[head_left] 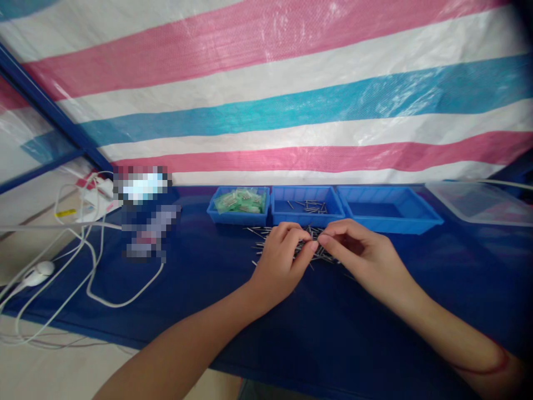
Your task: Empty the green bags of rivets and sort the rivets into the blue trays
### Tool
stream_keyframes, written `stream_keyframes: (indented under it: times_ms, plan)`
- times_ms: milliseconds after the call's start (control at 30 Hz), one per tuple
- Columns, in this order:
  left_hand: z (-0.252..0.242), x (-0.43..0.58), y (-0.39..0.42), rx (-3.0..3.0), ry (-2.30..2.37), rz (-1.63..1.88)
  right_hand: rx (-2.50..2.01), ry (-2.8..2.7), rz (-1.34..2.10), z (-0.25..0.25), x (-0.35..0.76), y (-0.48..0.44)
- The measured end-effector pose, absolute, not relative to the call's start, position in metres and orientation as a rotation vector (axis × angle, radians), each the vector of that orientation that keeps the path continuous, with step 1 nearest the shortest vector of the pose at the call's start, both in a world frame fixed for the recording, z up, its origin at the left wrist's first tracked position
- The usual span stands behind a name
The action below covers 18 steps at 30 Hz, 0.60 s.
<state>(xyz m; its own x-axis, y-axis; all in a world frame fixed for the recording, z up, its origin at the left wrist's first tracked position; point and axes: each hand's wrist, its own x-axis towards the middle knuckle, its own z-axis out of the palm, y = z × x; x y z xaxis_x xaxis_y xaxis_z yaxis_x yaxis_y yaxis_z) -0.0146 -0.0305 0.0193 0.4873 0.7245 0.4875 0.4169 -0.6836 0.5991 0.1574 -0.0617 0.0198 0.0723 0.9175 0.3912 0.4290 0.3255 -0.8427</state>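
Observation:
A loose pile of thin metal pieces (327, 255), like nails or screws, lies on the dark blue tabletop (200, 289). Over it my left hand (278, 253) pinches with thumb and forefinger. My right hand (370, 250) is closed in a pinch too, its fingertips almost meeting the left ones. Whatever sits between the fingertips is too small to make out. Just behind the hands, a middle blue bin (308, 220) holds several similar metal pieces. The left blue bin (213, 215) contains green-tinted plastic packets (244, 200) with metal pieces inside.
A third blue bin (391, 224) stands at the right end of the row. Beyond it is a clear plastic sheet or lid (478, 203). White cables (89, 278) and a power strip (94, 203) crowd the left side. A striped tarp (291, 116) hangs behind.

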Motion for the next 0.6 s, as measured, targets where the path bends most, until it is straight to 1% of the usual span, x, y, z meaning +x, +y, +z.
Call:
stream_keyframes:
  times_ms: [267,367,500,600]
  plan:
    - [0.0195,-0.0150,-0.0284,2.327,0.925,0.994,-1.196,-1.600,0.539,0.0225,0.1571,-0.0640]
    - [0.0218,-0.0167,-0.0271,2.274,0.923,1.023,-1.192,-1.651,0.500,0.0224,0.1605,-0.0629]
    - [0.0243,-0.0195,-0.0257,2.223,0.928,1.083,-1.224,-1.804,0.373,0.0228,0.1613,-0.0623]
    - [0.0251,-0.0213,-0.0247,2.208,0.951,1.095,-1.220,-1.901,0.216,0.0245,0.1599,-0.0590]
